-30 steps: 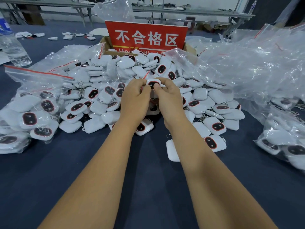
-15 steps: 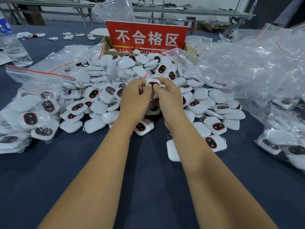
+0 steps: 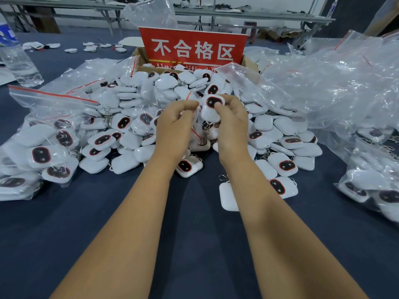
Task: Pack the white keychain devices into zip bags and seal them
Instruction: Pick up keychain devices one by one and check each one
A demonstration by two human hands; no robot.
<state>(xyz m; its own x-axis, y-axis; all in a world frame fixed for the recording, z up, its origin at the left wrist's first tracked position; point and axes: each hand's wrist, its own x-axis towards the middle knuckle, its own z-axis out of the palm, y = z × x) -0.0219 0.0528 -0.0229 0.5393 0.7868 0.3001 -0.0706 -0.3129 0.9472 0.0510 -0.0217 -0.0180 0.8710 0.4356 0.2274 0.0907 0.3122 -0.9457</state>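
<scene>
We see the dark blue table (image 3: pixel 194 234) w/ a heap of white keychain devices (image 3: pixel 129 134) mid-table, filled zip bags (image 3: pixel 38 152) at left; our right hand (image 3: pixel 232 126) has its grip clamped on one device (image 3: pixel 212 108) above the heap; our left hand (image 3: pixel 174 128) pinches a small zip bag (image 3: pixel 195 124) beside it.
</scene>
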